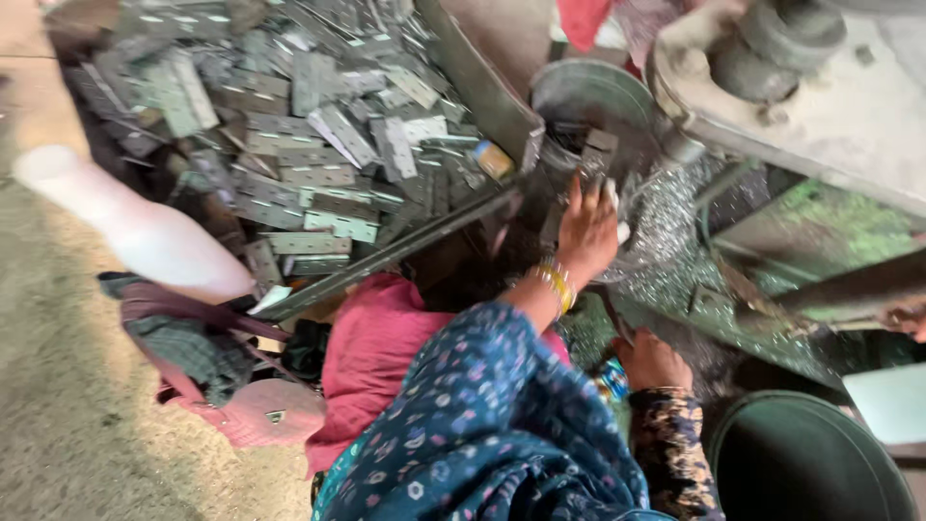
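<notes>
Left hand (586,230), fingers closed on a small grey metal plate (596,154), holds it at the machine's round drum (588,96), while the right hand (652,361) rests lower, its grip indiscernible, beside the green bin (810,463).

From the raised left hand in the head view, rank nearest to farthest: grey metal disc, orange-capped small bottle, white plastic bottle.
1. Grey metal disc, just above the left hand.
2. Orange-capped small bottle, to its left.
3. White plastic bottle, far left.

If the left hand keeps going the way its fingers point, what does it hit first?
Likely the grey metal piece at the fingertips of the left hand, just ahead of the round metal part; motion blur leaves depth unclear.
</notes>
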`<state>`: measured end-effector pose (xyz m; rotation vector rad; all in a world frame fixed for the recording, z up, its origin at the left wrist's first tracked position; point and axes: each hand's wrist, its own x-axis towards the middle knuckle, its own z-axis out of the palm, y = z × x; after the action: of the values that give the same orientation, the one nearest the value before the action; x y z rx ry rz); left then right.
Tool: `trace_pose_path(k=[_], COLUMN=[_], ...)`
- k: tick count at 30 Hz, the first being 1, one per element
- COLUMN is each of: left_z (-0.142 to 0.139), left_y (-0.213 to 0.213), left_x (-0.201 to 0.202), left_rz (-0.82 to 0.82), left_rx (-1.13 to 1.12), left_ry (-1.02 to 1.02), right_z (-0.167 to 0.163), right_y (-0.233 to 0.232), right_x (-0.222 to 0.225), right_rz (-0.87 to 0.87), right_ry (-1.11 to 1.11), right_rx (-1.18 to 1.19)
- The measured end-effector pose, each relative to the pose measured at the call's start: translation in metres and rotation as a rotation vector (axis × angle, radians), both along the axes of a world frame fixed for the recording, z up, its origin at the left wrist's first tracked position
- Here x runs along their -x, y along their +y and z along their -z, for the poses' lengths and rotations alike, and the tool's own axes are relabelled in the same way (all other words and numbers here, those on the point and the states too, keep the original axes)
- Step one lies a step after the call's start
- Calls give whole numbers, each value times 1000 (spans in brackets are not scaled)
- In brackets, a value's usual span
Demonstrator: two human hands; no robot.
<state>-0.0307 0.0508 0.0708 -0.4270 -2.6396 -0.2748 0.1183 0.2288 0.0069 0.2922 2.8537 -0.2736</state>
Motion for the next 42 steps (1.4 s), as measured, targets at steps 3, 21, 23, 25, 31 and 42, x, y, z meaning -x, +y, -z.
trace_pose_path(k=[3,21,23,25,31,42], left_z=[15,2,13,15,4,17], left_y=[-31,-15,-19,-12,10,-4], left_x=[-41,-52,-51,-40,-5,-20], left_rz=[207,74,91,39,-58,11], left_rx=[-119,-35,-14,-52,41,-141], left_ry=[145,2,-26,4,-108,152], right_z=[-33,-19,-27,-31,0,75], right_y=[-9,-17,-20,-19,-17,-8], right_x=[6,-5,-7,-7,-15,-16], right_rz=[-16,-33,-14,-14,-3,61], right_ry=[-3,19,61,56,40,71], right_rx=[-31,126,134,104,207,187])
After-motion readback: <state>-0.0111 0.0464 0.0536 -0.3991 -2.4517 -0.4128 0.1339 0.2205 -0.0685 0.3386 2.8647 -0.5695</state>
